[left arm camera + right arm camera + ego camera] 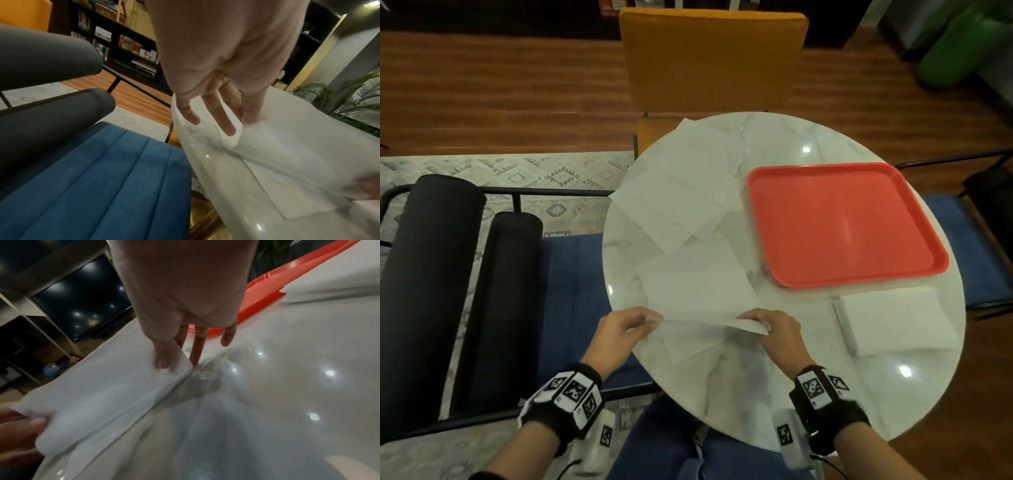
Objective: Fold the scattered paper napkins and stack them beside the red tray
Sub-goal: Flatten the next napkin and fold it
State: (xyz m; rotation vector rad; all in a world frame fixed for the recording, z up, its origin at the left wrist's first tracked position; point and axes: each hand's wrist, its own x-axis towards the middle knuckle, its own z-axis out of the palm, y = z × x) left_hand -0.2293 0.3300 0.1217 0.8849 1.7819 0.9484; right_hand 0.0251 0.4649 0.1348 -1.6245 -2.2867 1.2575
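A white paper napkin [698, 294] lies open on the round marble table [774, 394], its near edge lifted off the surface. My left hand [619, 334] pinches the near left corner of this napkin [257, 146], and my right hand [774, 329] pinches the near right corner of the same napkin [115, 394]. Several more unfolded napkins [681, 192] lie overlapping at the table's far left. The red tray [842, 222] sits on the right, its rim [267, 293] showing past my right hand. A stack of folded napkins [893, 322] lies just in front of the tray.
A blue chair seat [571, 308] with black bolster backs [424, 281] stands left of the table. An orange chair [709, 61] faces the far edge. Another blue seat [962, 240] shows at the right. Bare marble stretches along the near edge.
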